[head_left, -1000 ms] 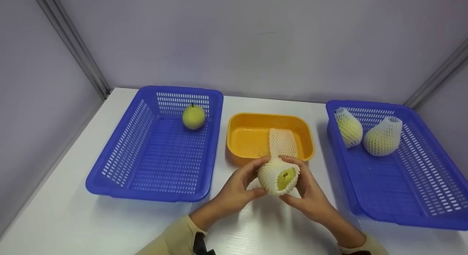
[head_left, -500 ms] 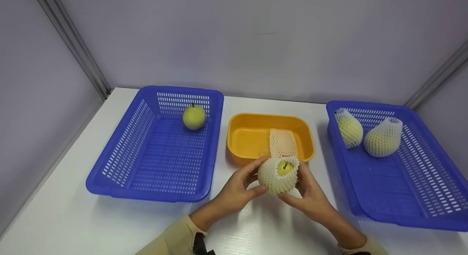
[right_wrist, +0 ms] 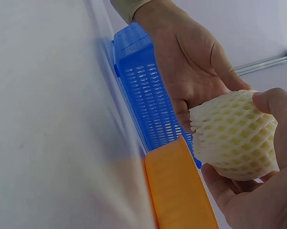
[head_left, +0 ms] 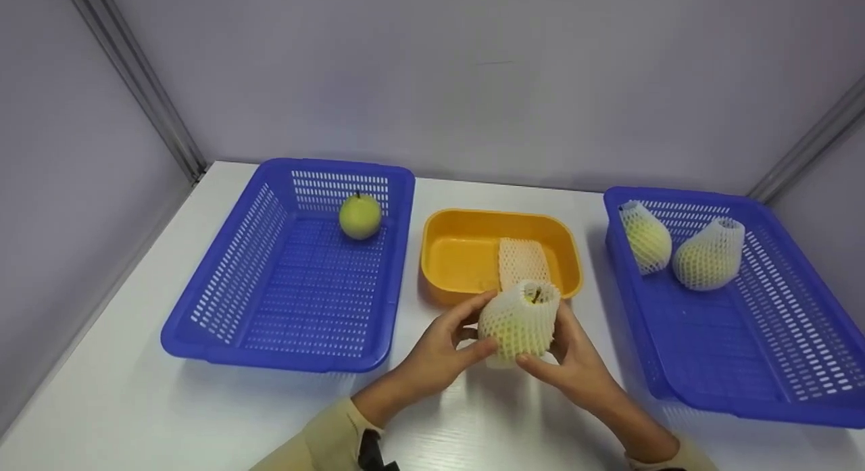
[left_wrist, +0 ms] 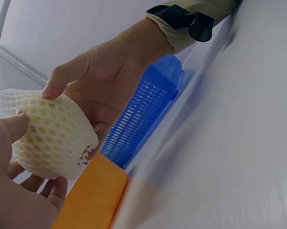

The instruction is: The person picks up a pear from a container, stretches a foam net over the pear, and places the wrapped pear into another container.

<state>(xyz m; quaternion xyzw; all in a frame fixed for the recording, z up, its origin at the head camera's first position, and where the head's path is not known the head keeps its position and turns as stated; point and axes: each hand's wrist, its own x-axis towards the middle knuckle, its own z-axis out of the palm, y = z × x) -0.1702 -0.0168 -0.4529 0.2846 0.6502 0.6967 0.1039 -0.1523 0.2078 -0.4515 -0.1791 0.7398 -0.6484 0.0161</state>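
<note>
Clock directions taken from held fruit. Nearest us: left hand point(head_left: 439, 351) at 8 o'clock, right hand point(head_left: 576, 371) at 4; we record both grasping foam-netted pear point(head_left: 517, 329), thumbs on near side. Pear held clear above white table point(head_left: 459, 424), net mouth up, stem visible inside. Beyond, 12 o'clock: orange tub point(head_left: 459, 258), flat foam sleeve point(head_left: 524, 260) in its right part. At 10: left blue basket point(head_left: 311, 295), bare pear point(head_left: 360, 217) inside, stem up. At 3: right blue basket point(head_left: 709, 342); toward its far end we count two wrapped pears point(head_left: 707, 258).
</note>
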